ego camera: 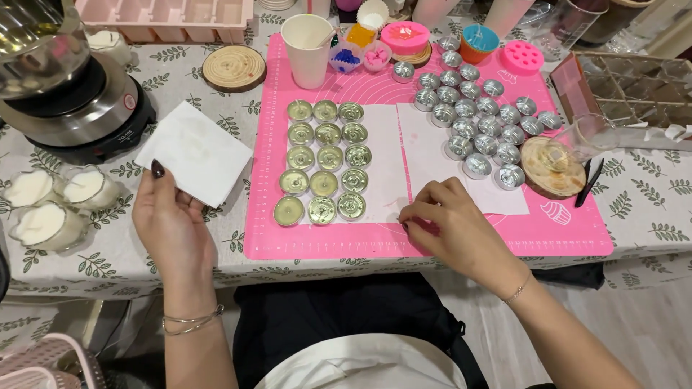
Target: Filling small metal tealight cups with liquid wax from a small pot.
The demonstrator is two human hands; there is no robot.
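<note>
Left hand pinches white napkin; right hand, fingers curled, presses white paper sheet beside filled tealight cups on pink mat.

Filled tins on mat, empty cups right, napkin left.

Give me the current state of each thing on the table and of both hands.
Left hand: holding white paper sheet by its edge.
Right hand: fingers curled, resting on pink mat.
Filled tealight cups: in a grid.
Empty tealight cups: clustered, unfilled.
Paper cup: upright.
</note>
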